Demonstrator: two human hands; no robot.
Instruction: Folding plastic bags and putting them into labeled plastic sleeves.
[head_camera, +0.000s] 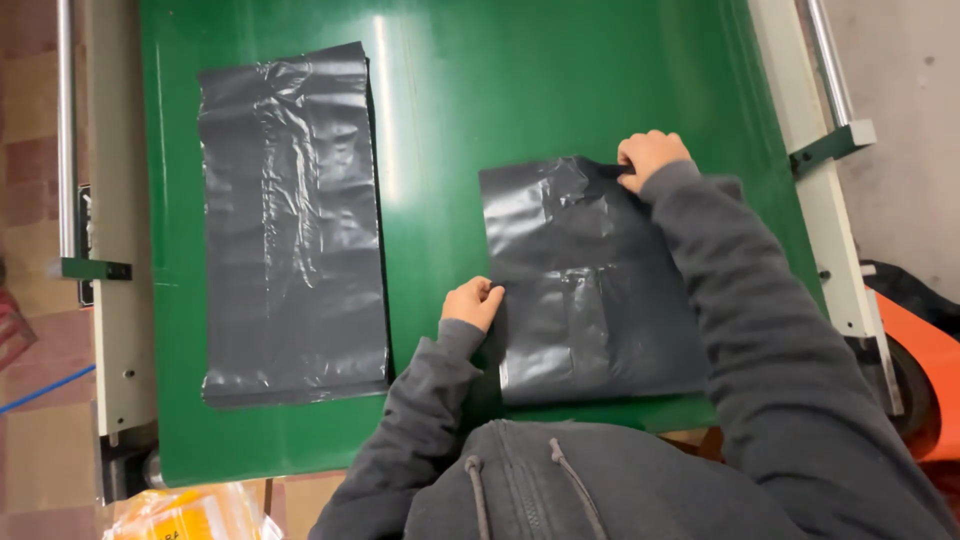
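A dark grey plastic bag (580, 290) lies flat on the green belt (440, 120) in front of me. My left hand (473, 303) pinches its left edge, fingers closed on the plastic. At the bag's far right corner, my right hand (650, 156) grips the plastic, which is lifted and creased there. My grey sleeve covers the bag's right side. A second, longer dark grey bag (290, 220) lies flat on the belt to the left, apart from both hands.
Pale metal side rails (115, 300) with silver rods run along both sides of the belt. An orange object (930, 370) sits at the right edge, and a yellow plastic packet (190, 512) lies at the bottom left on a tiled floor.
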